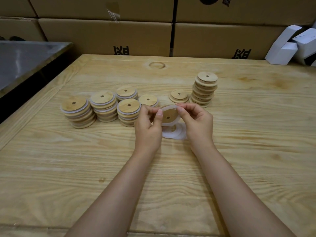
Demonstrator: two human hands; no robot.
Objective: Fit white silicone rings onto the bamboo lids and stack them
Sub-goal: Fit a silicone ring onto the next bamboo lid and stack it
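Centrally, left hand [148,124], right hand [199,123], pinching white ring [168,106], round bamboo lid [170,115].

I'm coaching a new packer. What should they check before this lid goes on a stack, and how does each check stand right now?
1. Lid gripped: ok, the left hand holds it above the table.
2. Ring in hand: ok, the right hand pinches it at the lid's rim.
3. Ring seated all round: cannot tell, fingers cover parts of the rim.
4. Nearest ringed stack fit to take one more: ok, it stands upright to the left of the hands.
5. Spare rings at hand: ok, they lie under the lid.
6. Bare stack left to do: ok, tall, on the right.
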